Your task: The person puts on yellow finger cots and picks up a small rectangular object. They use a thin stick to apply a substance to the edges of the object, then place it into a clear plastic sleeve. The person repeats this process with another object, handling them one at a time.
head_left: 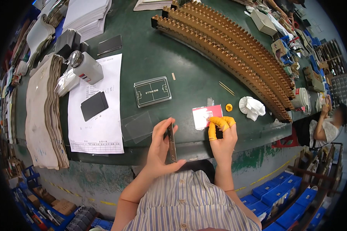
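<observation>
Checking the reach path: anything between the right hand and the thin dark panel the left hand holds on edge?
Nothing visible. The left hand grips the thin dark panel edge-on at the table edge. The right hand, with yellow finger cots, sits beside it, open gap between them.

We've got a dark green table, a white sheet with a black slab on it, orange finger cots on our right hand, a pink-and-white card, brown toothed racks, a blue-and-white striped shirt and blue crates.
</observation>
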`<action>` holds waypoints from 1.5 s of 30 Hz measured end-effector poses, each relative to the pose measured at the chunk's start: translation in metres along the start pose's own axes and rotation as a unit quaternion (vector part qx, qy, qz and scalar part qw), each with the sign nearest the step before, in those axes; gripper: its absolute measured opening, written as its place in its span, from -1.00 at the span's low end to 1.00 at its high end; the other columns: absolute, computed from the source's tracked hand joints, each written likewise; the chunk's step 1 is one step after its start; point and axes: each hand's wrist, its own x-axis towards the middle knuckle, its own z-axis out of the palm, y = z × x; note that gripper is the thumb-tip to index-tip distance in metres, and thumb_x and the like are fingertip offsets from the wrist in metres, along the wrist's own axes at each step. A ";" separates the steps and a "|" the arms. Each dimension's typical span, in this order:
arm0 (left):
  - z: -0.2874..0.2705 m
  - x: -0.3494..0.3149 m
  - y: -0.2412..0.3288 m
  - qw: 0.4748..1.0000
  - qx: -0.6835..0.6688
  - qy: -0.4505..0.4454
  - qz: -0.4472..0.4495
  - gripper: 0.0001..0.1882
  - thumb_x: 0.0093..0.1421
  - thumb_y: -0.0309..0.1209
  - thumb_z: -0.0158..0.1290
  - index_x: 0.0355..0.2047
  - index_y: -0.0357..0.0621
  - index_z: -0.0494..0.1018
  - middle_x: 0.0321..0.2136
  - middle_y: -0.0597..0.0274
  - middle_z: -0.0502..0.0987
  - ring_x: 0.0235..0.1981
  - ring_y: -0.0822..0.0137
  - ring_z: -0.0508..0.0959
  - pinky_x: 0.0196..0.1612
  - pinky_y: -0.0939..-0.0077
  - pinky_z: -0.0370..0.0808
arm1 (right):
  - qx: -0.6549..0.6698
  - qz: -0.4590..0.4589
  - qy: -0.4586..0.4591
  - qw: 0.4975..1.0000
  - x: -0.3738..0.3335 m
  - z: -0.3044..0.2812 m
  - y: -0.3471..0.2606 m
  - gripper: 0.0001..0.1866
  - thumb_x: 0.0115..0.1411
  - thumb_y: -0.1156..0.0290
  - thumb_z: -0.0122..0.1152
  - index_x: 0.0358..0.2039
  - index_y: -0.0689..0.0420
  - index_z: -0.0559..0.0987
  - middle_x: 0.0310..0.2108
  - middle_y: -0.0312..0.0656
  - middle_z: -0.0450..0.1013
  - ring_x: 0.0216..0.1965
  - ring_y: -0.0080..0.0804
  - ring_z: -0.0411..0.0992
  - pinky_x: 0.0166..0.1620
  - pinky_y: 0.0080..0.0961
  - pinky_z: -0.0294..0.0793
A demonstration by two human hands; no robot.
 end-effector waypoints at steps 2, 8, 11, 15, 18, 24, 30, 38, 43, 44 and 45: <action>0.000 0.000 0.000 1.000 0.000 0.000 0.000 0.06 -0.17 -0.41 0.31 0.31 -0.33 -0.03 0.23 0.08 0.04 0.34 0.15 0.04 0.33 0.10 0.06 | -0.002 -0.006 0.002 1.000 0.000 0.001 0.001 -0.81 -0.01 0.64 0.27 -0.32 0.18 0.59 -0.32 -0.14 0.41 -0.30 -0.21 0.40 -0.22 -0.38 0.39; 0.001 0.000 0.003 1.000 0.009 -0.012 -0.005 0.05 -0.18 -0.45 0.30 0.30 -0.33 -0.02 0.21 0.07 0.04 0.34 0.14 0.04 0.33 0.10 0.06 | 0.166 -0.014 0.049 0.985 -0.013 -0.006 -0.006 -0.79 -0.06 0.66 0.29 -0.36 0.18 0.58 -0.37 -0.17 0.38 -0.38 -0.29 0.37 -0.31 -0.41 0.38; 0.000 0.000 0.003 1.000 0.018 -0.020 -0.007 0.04 -0.19 -0.47 0.28 0.30 -0.33 -0.01 0.20 0.06 0.03 0.34 0.16 0.03 0.34 0.10 0.05 | 0.214 -0.084 0.001 0.973 -0.025 -0.011 -0.017 -0.77 -0.11 0.67 0.29 -0.37 0.18 0.58 -0.39 -0.17 0.35 -0.39 -0.30 0.35 -0.33 -0.45 0.36; -0.001 0.000 0.004 0.999 0.024 -0.030 -0.007 0.01 -0.19 -0.48 0.26 0.29 -0.33 0.01 0.21 0.05 0.01 0.34 0.18 0.03 0.35 0.10 0.01 | 0.293 -0.094 -0.071 0.949 -0.030 -0.012 -0.032 -0.71 -0.18 0.68 0.31 -0.37 0.16 0.58 -0.40 -0.22 0.31 -0.39 -0.30 0.35 -0.35 -0.47 0.35; -0.001 -0.002 0.004 0.999 0.032 -0.031 -0.008 0.00 -0.19 -0.49 0.24 0.29 -0.32 0.02 0.22 0.05 0.01 0.34 0.18 0.02 0.37 0.10 -0.03 | 0.293 -0.104 -0.093 0.946 -0.031 -0.011 -0.033 -0.69 -0.21 0.69 0.31 -0.36 0.15 0.59 -0.39 -0.23 0.32 -0.39 -0.29 0.36 -0.35 -0.47 0.36; -0.002 -0.002 0.005 0.998 0.048 -0.037 -0.005 -0.02 -0.18 -0.50 0.22 0.28 -0.32 0.02 0.22 0.04 0.00 0.34 0.18 0.01 0.37 0.10 -0.05 | 0.245 -0.122 -0.094 0.957 -0.032 -0.007 -0.032 -0.70 -0.20 0.68 0.32 -0.36 0.16 0.59 -0.38 -0.22 0.34 -0.38 -0.28 0.38 -0.37 -0.46 0.38; -0.002 -0.001 0.005 0.998 0.051 -0.046 0.000 -0.03 -0.16 -0.52 0.20 0.29 -0.34 0.01 0.23 0.02 -0.01 0.35 0.17 0.00 0.37 0.11 -0.04 | 0.243 -0.127 -0.093 0.957 -0.031 -0.006 -0.033 -0.71 -0.20 0.68 0.32 -0.38 0.17 0.60 -0.40 -0.21 0.34 -0.38 -0.28 0.38 -0.37 -0.47 0.38; -0.002 -0.001 0.006 0.998 0.049 -0.046 -0.001 -0.04 -0.16 -0.52 0.20 0.28 -0.35 0.01 0.23 0.01 -0.01 0.35 0.17 0.00 0.37 0.12 -0.04 | 0.240 -0.140 -0.090 0.956 -0.030 -0.005 -0.034 -0.71 -0.22 0.68 0.31 -0.39 0.17 0.60 -0.40 -0.21 0.34 -0.40 -0.28 0.36 -0.38 -0.46 0.37; -0.002 -0.001 0.005 0.998 0.052 -0.046 0.000 -0.04 -0.15 -0.51 0.20 0.28 -0.36 0.01 0.23 0.01 0.00 0.35 0.17 0.00 0.37 0.13 -0.04 | 0.242 -0.140 -0.087 0.956 -0.030 -0.004 -0.033 -0.71 -0.23 0.68 0.31 -0.39 0.17 0.60 -0.40 -0.21 0.33 -0.40 -0.28 0.36 -0.39 -0.46 0.37; -0.002 -0.002 0.005 0.998 0.051 -0.046 0.000 -0.04 -0.15 -0.51 0.20 0.28 -0.36 0.01 0.23 0.01 0.00 0.35 0.17 0.00 0.37 0.13 -0.04 | 0.243 -0.137 -0.087 0.956 -0.031 -0.004 -0.033 -0.71 -0.23 0.68 0.31 -0.39 0.17 0.60 -0.40 -0.21 0.33 -0.40 -0.28 0.36 -0.39 -0.46 0.37; -0.002 -0.002 0.005 0.998 0.052 -0.045 -0.001 -0.04 -0.16 -0.51 0.20 0.28 -0.36 0.01 0.23 0.01 0.00 0.34 0.17 0.01 0.37 0.12 -0.04 | 0.245 -0.135 -0.087 0.956 -0.031 -0.005 -0.033 -0.71 -0.23 0.68 0.31 -0.39 0.17 0.60 -0.40 -0.21 0.33 -0.40 -0.27 0.36 -0.38 -0.46 0.37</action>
